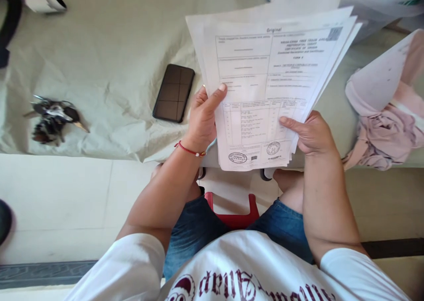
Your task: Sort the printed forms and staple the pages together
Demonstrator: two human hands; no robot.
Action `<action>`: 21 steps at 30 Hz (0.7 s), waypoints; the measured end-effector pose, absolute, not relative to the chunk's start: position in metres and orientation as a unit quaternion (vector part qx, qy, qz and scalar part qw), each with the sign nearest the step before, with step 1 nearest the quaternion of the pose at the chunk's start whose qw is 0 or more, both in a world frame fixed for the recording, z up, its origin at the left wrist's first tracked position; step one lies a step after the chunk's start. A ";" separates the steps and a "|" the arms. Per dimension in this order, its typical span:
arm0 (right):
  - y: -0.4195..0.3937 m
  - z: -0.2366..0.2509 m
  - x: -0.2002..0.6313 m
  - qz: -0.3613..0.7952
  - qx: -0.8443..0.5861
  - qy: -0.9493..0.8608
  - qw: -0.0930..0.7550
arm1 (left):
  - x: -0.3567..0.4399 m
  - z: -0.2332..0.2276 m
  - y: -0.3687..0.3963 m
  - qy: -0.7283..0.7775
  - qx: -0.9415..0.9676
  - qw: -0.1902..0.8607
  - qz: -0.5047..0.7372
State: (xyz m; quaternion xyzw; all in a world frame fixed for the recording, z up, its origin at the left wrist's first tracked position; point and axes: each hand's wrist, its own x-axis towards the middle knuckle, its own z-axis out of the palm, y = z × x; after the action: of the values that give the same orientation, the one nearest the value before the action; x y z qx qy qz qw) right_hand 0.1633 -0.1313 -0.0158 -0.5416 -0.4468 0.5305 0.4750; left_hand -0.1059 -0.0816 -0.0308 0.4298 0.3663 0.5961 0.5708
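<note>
Between my two hands is a stack of printed papers [251, 89], its top sheet a form headed "Original" with boxes, a table and round stamps near the lower edge. My left hand [205, 115] grips the left edge, thumb on top and fingers hidden behind. On the right side, my right hand [313, 131] pinches the sheets with its thumb over the top page. Several sheet edges fan out at the right. A dark smartphone [174, 93] lies just left of my left hand. My left wrist has a red bracelet [190, 150].
A cloth-covered table [115, 40] lies ahead, with a bunch of keys [54, 117] at its left and a white cylinder [45, 2] farther back. Crumpled pink cloth [384, 128] sits at the right, near plastic wrapping [367, 9]. Below, a red stool [235, 219] shows between my legs.
</note>
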 end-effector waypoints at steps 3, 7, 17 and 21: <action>-0.128 -0.017 0.163 0.442 -0.527 -0.458 0.564 | -0.101 -0.024 -0.089 0.367 0.445 0.597 0.557; -0.128 -0.009 0.166 0.307 -0.468 -0.486 0.671 | -0.100 -0.019 -0.100 0.378 0.494 0.602 0.502; -0.134 0.012 0.161 0.202 -0.449 -0.489 0.720 | -0.103 0.001 -0.116 0.375 0.603 0.467 0.527; -0.139 0.001 0.174 0.270 -0.497 -0.512 0.647 | -0.117 -0.005 -0.113 0.359 0.632 0.463 0.508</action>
State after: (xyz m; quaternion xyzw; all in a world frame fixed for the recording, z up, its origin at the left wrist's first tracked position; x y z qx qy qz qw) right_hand 0.1740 -0.1387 0.0007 -0.4973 -0.5117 0.2698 0.6466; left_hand -0.1174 -0.1126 -0.0050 0.6318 0.3589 0.5080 0.4625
